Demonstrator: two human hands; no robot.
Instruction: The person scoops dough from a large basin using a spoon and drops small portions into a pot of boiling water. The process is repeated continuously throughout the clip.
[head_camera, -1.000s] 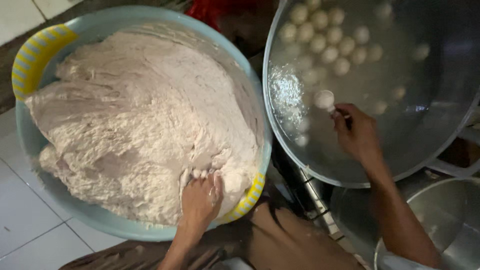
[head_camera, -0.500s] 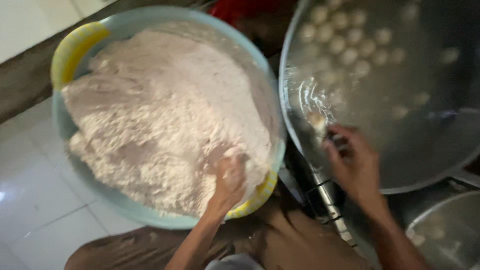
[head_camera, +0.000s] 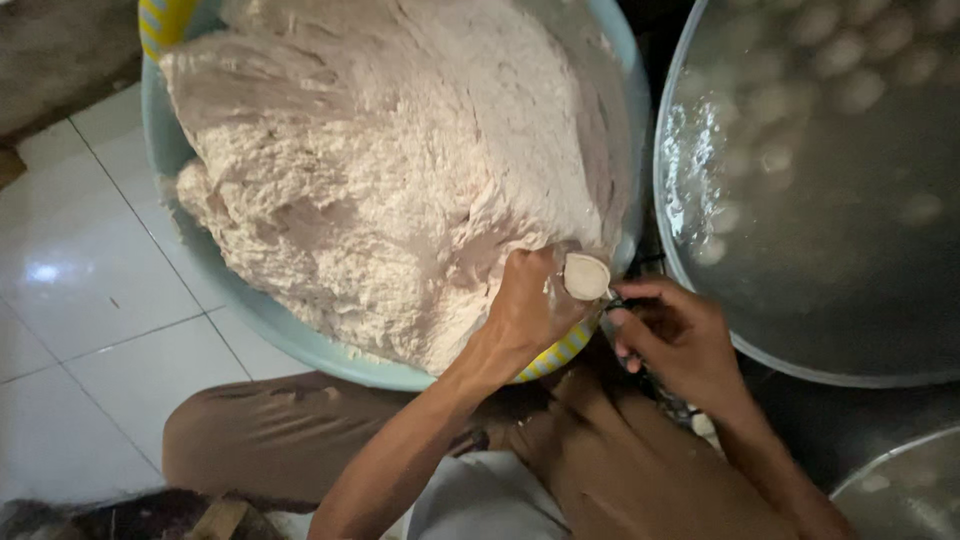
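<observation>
A light blue basin (head_camera: 190, 255) with yellow handles holds a big mound of pale pinkish paste (head_camera: 400, 170). My left hand (head_camera: 530, 305) is at the mound's near right edge, closed in a fist on a lump of that paste. A rounded ball of paste (head_camera: 587, 277) bulges out of the top of the fist. My right hand (head_camera: 675, 340) is just right of it, fingers pinched on a small metal spoon (head_camera: 613, 301) whose tip meets the ball. Both hands are over the basin's near rim.
A wide metal pot (head_camera: 700, 300) of water with several pale floating balls (head_camera: 800, 70) stands to the right. Another metal pot rim (head_camera: 900, 465) shows at bottom right. White floor tiles (head_camera: 80, 300) lie to the left. My knees in brown trousers (head_camera: 260, 440) are below the basin.
My right hand has come back from the pot of water to the basin's rim beside my left hand. My left hand has closed on paste and pushed out a ball.
</observation>
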